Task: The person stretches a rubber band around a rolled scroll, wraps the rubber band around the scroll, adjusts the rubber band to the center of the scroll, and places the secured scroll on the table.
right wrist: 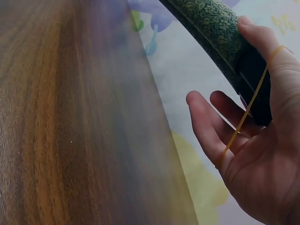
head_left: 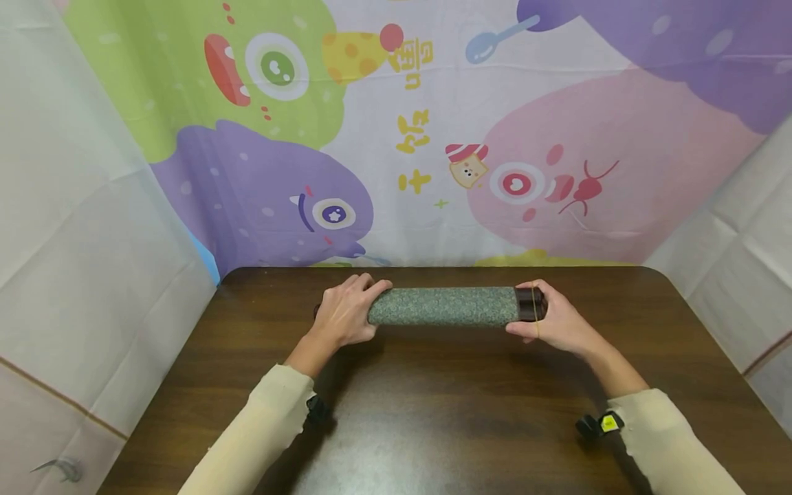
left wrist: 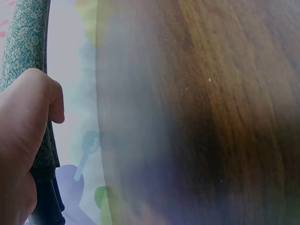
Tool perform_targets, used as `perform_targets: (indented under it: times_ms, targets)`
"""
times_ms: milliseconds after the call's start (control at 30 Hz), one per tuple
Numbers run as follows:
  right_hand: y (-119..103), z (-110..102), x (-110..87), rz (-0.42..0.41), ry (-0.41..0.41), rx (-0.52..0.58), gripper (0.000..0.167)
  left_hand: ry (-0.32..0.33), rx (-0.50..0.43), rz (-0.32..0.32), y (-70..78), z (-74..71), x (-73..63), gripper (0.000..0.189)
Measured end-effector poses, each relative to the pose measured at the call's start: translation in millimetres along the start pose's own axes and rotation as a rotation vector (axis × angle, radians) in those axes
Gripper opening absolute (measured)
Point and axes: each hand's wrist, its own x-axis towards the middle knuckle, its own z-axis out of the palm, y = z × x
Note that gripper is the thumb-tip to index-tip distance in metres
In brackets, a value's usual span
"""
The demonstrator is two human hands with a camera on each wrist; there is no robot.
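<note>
A rolled-up scroll [head_left: 445, 306] in green patterned cloth, with dark ends, is held level above the far part of the table. My left hand [head_left: 349, 309] grips it near its left end; in the left wrist view the thumb [left wrist: 40, 93] lies over the cloth and a dark end piece [left wrist: 46, 199] shows below. At the other end, my right hand [head_left: 553, 320] holds the dark right end [head_left: 529, 304] between thumb and fingers. A thin yellow rubber band [right wrist: 248, 110] is stretched between the thumb and a finger of that hand, crossing the scroll's end.
The dark brown wooden table [head_left: 458, 412] stretches out below both hands. Behind its far edge hangs a cloth printed with cartoon monsters [head_left: 421, 234]. Pale fabric walls [head_left: 68, 227] close in the left and right sides.
</note>
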Motion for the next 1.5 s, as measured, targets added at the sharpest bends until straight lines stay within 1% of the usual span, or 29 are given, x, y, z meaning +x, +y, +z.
perform_targets:
  times_ms: [100, 167, 333, 433, 633, 667, 733, 867, 933, 1000, 1067, 1200, 1400, 1500]
  targets:
    - [1, 0, -0.1, -0.004, -0.010, 0.015, 0.076, 0.003, -0.011, -0.004, 0.2, -0.3, -0.5, 0.076]
    - [2, 0, -0.2, -0.009, -0.018, 0.045, 0.078, 0.006, -0.020, -0.009, 0.3, -0.7, -0.3, 0.075]
    - [1, 0, 0.3, -0.013, -0.050, 0.128, 0.087, 0.023, -0.026, -0.029, -0.3, -2.2, 2.0, 0.076]
    - [1, 0, 1.1, -0.019, -0.074, 0.158, 0.091, 0.032, -0.033, -0.042, -1.0, -3.2, 2.2, 0.077]
    - [2, 1, 1.9, -0.042, -0.085, 0.252, 0.089, 0.033, -0.058, -0.060, -1.7, -2.3, 0.5, 0.075]
    - [3, 2, 1.7, -0.042, -0.081, 0.263, 0.085, 0.033, -0.061, -0.065, -1.7, -2.1, 0.4, 0.075]
    - [3, 2, 1.3, -0.033, -0.070, 0.271, 0.071, 0.030, -0.064, -0.078, -1.7, -1.7, 0.4, 0.075]
    - [3, 5, 0.5, -0.003, -0.050, 0.240, 0.029, 0.039, -0.070, -0.097, -1.0, -1.3, 1.5, 0.076]
    - [3, 7, 0.7, -0.002, -0.036, 0.220, 0.016, 0.046, -0.077, -0.101, -0.5, -0.6, 2.3, 0.075]
    - [3, 10, 0.7, -0.020, -0.003, 0.197, 0.008, 0.049, -0.083, -0.107, -0.1, 0.0, 2.8, 0.075]
    - [3, 13, 0.5, -0.057, 0.048, 0.182, 0.010, 0.044, -0.086, -0.123, 0.0, 0.3, 2.5, 0.074]
    - [4, 18, 0.4, -0.130, 0.145, 0.145, 0.018, 0.021, -0.085, -0.178, -1.0, -0.6, 0.9, 0.075]
    - [5, 24, -0.8, -0.237, 0.205, 0.127, 0.022, 0.005, -0.107, -0.234, -0.8, -2.0, 0.5, 0.074]
    - [6, 29, -2.1, -0.299, 0.249, 0.090, 0.024, -0.015, -0.115, -0.256, 0.8, -2.0, 0.5, 0.072]
